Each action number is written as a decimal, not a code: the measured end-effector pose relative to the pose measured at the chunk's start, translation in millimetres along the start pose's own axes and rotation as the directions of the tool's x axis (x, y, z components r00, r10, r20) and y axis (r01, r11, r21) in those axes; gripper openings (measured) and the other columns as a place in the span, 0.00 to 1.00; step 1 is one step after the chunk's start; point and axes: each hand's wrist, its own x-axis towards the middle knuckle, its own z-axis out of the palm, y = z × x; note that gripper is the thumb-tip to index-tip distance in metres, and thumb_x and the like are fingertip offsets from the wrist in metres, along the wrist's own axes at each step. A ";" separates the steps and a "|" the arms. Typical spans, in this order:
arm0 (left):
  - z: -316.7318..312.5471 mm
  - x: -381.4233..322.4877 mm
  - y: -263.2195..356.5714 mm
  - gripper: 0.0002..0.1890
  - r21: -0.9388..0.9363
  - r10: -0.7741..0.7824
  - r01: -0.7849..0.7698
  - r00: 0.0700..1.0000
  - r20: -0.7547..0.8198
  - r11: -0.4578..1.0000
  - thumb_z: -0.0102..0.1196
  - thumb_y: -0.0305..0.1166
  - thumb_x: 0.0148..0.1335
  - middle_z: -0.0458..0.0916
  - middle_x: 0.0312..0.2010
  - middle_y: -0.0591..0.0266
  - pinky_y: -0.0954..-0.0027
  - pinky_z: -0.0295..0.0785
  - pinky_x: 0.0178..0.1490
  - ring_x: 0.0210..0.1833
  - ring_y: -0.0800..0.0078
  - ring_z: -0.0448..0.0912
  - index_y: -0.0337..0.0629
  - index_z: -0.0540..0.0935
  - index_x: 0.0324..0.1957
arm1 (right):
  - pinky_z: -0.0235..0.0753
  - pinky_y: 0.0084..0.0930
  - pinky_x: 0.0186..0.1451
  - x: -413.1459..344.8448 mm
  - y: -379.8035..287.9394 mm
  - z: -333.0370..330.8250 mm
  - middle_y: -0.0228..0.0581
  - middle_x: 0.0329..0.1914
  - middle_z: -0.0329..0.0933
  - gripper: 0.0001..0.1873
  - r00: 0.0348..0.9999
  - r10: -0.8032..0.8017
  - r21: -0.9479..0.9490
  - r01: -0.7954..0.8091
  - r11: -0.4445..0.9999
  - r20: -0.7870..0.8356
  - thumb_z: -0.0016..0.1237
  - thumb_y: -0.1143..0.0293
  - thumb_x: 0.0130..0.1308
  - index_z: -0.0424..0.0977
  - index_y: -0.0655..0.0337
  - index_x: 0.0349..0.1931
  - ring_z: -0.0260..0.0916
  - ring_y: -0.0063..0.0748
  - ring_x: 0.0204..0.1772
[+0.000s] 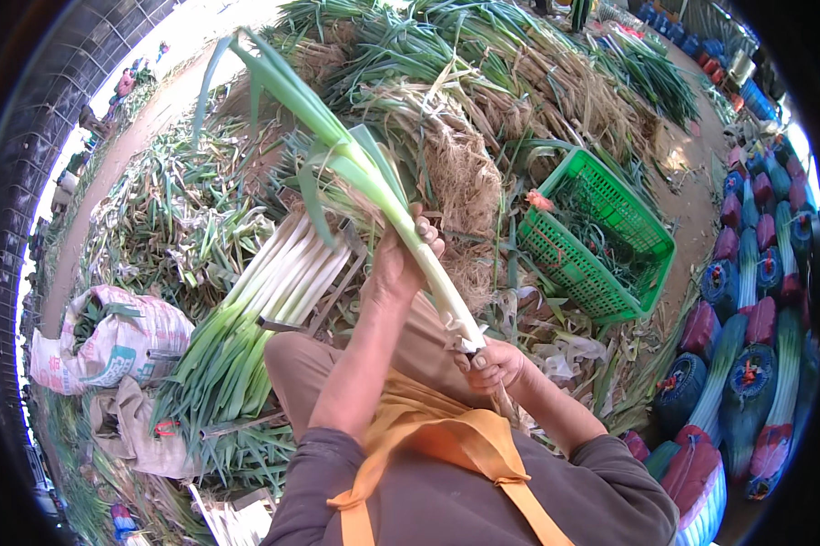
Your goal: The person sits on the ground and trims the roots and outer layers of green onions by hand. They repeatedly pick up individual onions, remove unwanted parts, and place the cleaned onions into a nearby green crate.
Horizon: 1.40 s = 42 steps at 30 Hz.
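Note:
My left hand [404, 256] grips a long green onion [376, 179] around its pale shank. The onion slants across in front of me, its green leaves pointing to the upper left. At its white lower end, where torn skin curls outward, my right hand [495, 368] is closed. Something small and dark shows between those fingers, too hidden to name. A dry brown strip [504, 403] hangs below that hand. Left of my knee, a row of cleaned green onions [284, 273] lies side by side on a metal frame [338, 286].
Untrimmed green onions with roots [519, 82] are heaped ahead. A green plastic crate [598, 235] holding leaf scraps stands right. Wrapped onion bundles [751, 368] line the far right. Leaf waste [171, 205] and a printed woven sack [133, 341] lie left.

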 end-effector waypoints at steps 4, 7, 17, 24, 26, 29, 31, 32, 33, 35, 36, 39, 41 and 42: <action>2.8 -2.5 -5.5 0.12 -0.031 -0.005 0.004 0.999 -0.043 0.999 0.59 0.40 0.62 0.77 0.23 0.60 0.70 0.70 0.32 0.26 0.69 0.74 0.41 0.80 0.36 | 0.47 0.15 0.13 2.7 18.0 -13.8 0.23 0.10 0.53 0.13 0.989 0.042 0.106 -0.057 0.993 0.140 0.53 0.73 0.60 0.65 0.70 0.39 0.48 0.13 0.10; 20.0 -7.5 0.4 0.11 -0.142 -0.180 0.172 0.983 -0.045 0.975 0.56 0.38 0.63 0.77 0.18 0.63 0.68 0.75 0.30 0.24 0.70 0.78 0.41 0.81 0.31 | 0.47 0.16 0.12 1.5 18.1 -6.8 0.25 0.10 0.55 0.14 0.981 0.083 0.062 -0.095 0.994 0.174 0.54 0.73 0.58 0.66 0.70 0.38 0.49 0.14 0.10; -18.5 -44.6 -67.8 0.11 0.728 -0.173 0.208 0.895 -0.411 -0.654 0.59 0.40 0.59 0.79 0.26 0.53 0.65 0.76 0.37 0.31 0.60 0.78 0.41 0.82 0.32 | 0.53 0.17 0.16 -12.3 2.0 27.0 0.30 0.14 0.63 0.12 0.977 -0.125 -0.336 0.062 0.940 -0.172 0.54 0.77 0.57 0.70 0.69 0.40 0.55 0.18 0.13; 28.8 -30.3 -3.5 0.15 0.659 0.070 0.134 0.959 -0.274 0.740 0.55 0.34 0.63 0.82 0.45 0.50 0.64 0.77 0.49 0.46 0.62 0.82 0.36 0.78 0.49 | 0.65 0.18 0.21 -9.0 1.9 32.3 0.27 0.19 0.70 0.08 0.787 -0.417 -0.782 -0.129 0.610 -0.455 0.53 0.71 0.59 0.75 0.65 0.36 0.65 0.16 0.19; 39.0 -22.0 6.3 0.15 0.592 0.205 -0.019 0.947 -0.248 0.806 0.54 0.32 0.66 0.82 0.45 0.49 0.64 0.78 0.51 0.46 0.64 0.82 0.34 0.77 0.51 | 0.64 0.17 0.20 -3.5 6.2 32.4 0.27 0.18 0.70 0.07 0.728 -0.537 -0.852 -0.125 0.508 -0.427 0.54 0.72 0.60 0.76 0.64 0.36 0.64 0.15 0.18; 44.3 -18.1 7.3 0.14 0.750 0.321 0.016 0.898 -0.302 0.661 0.52 0.30 0.68 0.81 0.44 0.48 0.62 0.78 0.54 0.48 0.62 0.81 0.32 0.76 0.51 | 0.64 0.16 0.21 0.6 12.0 29.6 0.25 0.19 0.70 0.06 0.668 -0.592 -0.875 -0.204 0.438 -0.452 0.53 0.73 0.61 0.76 0.63 0.37 0.65 0.13 0.19; 44.1 -19.2 2.3 0.14 0.677 0.267 -0.030 0.931 -0.250 0.735 0.51 0.30 0.68 0.81 0.45 0.47 0.59 0.77 0.56 0.49 0.59 0.81 0.32 0.76 0.51 | 0.64 0.16 0.21 -0.7 12.1 25.1 0.25 0.18 0.70 0.05 0.654 -0.606 -0.875 -0.192 0.445 -0.452 0.53 0.73 0.61 0.76 0.62 0.37 0.65 0.13 0.19; 44.6 -21.8 -0.1 0.14 0.703 0.258 0.002 0.929 -0.263 0.711 0.51 0.30 0.69 0.81 0.46 0.47 0.59 0.76 0.57 0.51 0.57 0.81 0.31 0.76 0.51 | 0.64 0.16 0.21 -1.2 12.4 22.0 0.25 0.19 0.70 0.06 0.652 -0.614 -0.876 -0.173 0.451 -0.445 0.53 0.73 0.61 0.76 0.63 0.37 0.64 0.12 0.20; 45.3 -23.6 -2.5 0.14 0.619 0.223 -0.055 0.954 -0.198 0.783 0.50 0.30 0.69 0.81 0.46 0.47 0.59 0.76 0.57 0.50 0.57 0.81 0.31 0.76 0.51 | 0.64 0.16 0.22 -2.3 12.0 18.7 0.25 0.19 0.70 0.06 0.644 -0.629 -0.880 -0.157 0.449 -0.436 0.53 0.74 0.61 0.76 0.63 0.37 0.64 0.12 0.20; 48.9 -27.9 -4.2 0.14 0.445 0.136 -0.034 0.970 -0.200 0.895 0.50 0.30 0.69 0.81 0.46 0.48 0.59 0.75 0.58 0.50 0.58 0.81 0.30 0.76 0.51 | 0.65 0.20 0.24 -1.1 12.3 11.1 0.28 0.19 0.70 0.06 0.603 -0.703 -0.925 -0.203 0.322 -0.377 0.53 0.74 0.59 0.76 0.65 0.36 0.64 0.14 0.22; 50.8 -28.3 -4.3 0.11 0.470 0.174 -0.071 0.968 -0.179 0.880 0.51 0.30 0.69 0.82 0.41 0.55 0.65 0.79 0.52 0.43 0.68 0.81 0.33 0.80 0.47 | 0.67 0.23 0.25 1.3 12.7 7.0 0.32 0.18 0.70 0.06 0.573 -0.754 -0.943 -0.269 0.197 -0.321 0.53 0.74 0.58 0.75 0.66 0.34 0.65 0.17 0.23; 54.9 -29.6 -3.1 0.13 0.957 0.403 -0.021 0.909 -0.102 0.288 0.51 0.32 0.69 0.82 0.38 0.55 0.68 0.81 0.46 0.40 0.68 0.83 0.30 0.79 0.44 | 0.69 0.28 0.29 6.9 16.7 -2.0 0.39 0.19 0.71 0.07 0.529 -0.814 -0.962 -0.245 0.123 -0.239 0.53 0.75 0.55 0.73 0.68 0.32 0.65 0.19 0.26; 54.9 -29.1 -3.2 0.13 0.884 0.384 -0.083 0.916 -0.113 0.459 0.49 0.32 0.71 0.82 0.34 0.57 0.71 0.82 0.40 0.35 0.71 0.83 0.28 0.79 0.43 | 0.70 0.29 0.30 8.0 18.5 -4.0 0.41 0.19 0.72 0.07 0.526 -0.815 -0.965 -0.213 0.150 -0.243 0.54 0.75 0.55 0.73 0.69 0.32 0.64 0.18 0.27; 54.1 -29.9 -4.1 0.13 0.870 0.380 -0.089 0.917 -0.119 0.485 0.49 0.32 0.71 0.82 0.34 0.58 0.71 0.82 0.39 0.34 0.71 0.83 0.28 0.79 0.43 | 0.70 0.28 0.30 7.6 18.8 -4.1 0.40 0.19 0.72 0.08 0.535 -0.805 -0.960 -0.235 0.149 -0.256 0.54 0.75 0.54 0.73 0.69 0.32 0.63 0.17 0.27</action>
